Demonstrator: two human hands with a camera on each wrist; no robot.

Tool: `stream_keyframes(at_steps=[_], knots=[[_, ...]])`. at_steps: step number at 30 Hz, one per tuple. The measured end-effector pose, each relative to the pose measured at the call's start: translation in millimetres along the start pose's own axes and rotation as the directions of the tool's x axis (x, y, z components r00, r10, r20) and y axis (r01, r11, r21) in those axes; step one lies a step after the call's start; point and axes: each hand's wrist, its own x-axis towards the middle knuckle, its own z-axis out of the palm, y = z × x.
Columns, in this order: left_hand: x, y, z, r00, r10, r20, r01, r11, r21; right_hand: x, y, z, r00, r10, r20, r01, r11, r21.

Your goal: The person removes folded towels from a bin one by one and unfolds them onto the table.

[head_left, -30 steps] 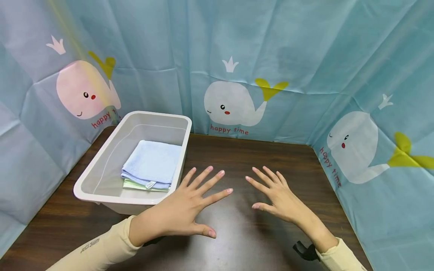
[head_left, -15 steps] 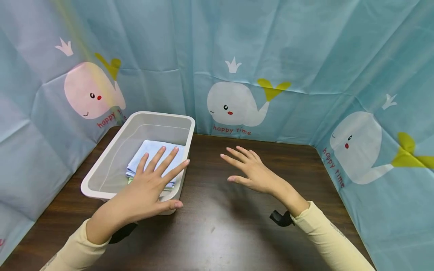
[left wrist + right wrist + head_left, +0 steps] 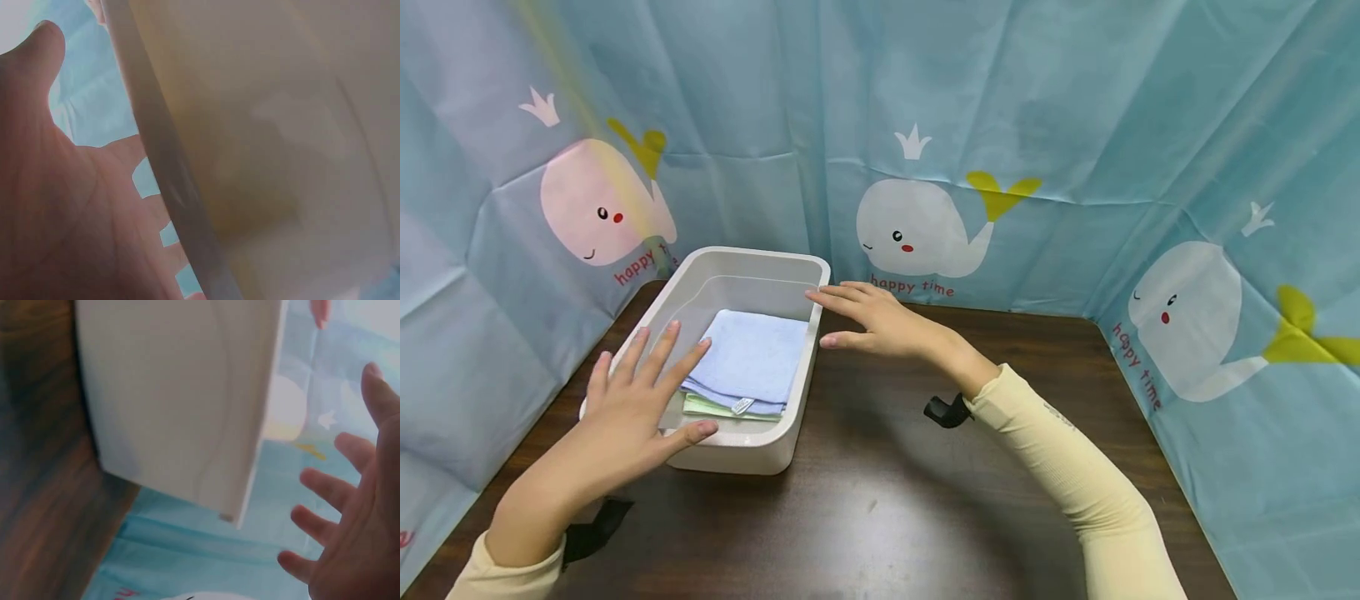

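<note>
A pale grey plastic basin point(image 3: 752, 454) stands at the left of the table. Inside it a folded light blue towel point(image 3: 748, 354) lies on a folded green towel point(image 3: 715, 407), with a small white tag at the blue one's near edge. My left hand point(image 3: 628, 408) spreads its fingers over the basin's near left corner, thumb apart; in the left wrist view its fingers pass behind the rim point(image 3: 165, 156). My right hand point(image 3: 883, 321) has its fingers extended, fingertips close by the basin's right rim. In the right wrist view this hand point(image 3: 350, 506) holds nothing.
A dark brown wooden table point(image 3: 880, 500) extends right and in front of the basin. Light blue curtains point(image 3: 1052, 100) with printed whales enclose it at the back and both sides. Black straps point(image 3: 947, 411) sit beneath both wrists.
Both hands have moved left. My left hand has gone from the basin's right side across to its left corner, and my right hand has come over beside the right rim. The towels stay put.
</note>
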Motion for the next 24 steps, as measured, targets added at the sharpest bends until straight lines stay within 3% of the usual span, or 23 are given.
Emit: stream_keyframes(at_steps=[5, 10, 19, 24], knots=[[-9.3, -25.1, 1.6, 0.995, -0.101, 0.005, 0.101, 0.995, 0.006, 39, -6, -15.6, 0.998, -0.015, 0.054, 0.007, 0.990, 0.143], [-14.3, -38.0, 3.2, 0.987, -0.159, 0.017, 0.159, 0.987, -0.022, 82, -13, -21.1, 0.993, 0.001, 0.119, -0.033, 0.962, 0.273], [-19.6, -52.8, 5.9, 0.974, -0.223, 0.034, 0.224, 0.974, -0.031, 142, -12, -8.4, 0.971, 0.083, 0.223, -0.176, 0.882, 0.437], [-21.8, -54.7, 8.2, 0.969, -0.243, 0.044, 0.245, 0.969, -0.041, 164, -10, 0.8, 0.943, 0.166, 0.287, -0.295, 0.814, 0.500]])
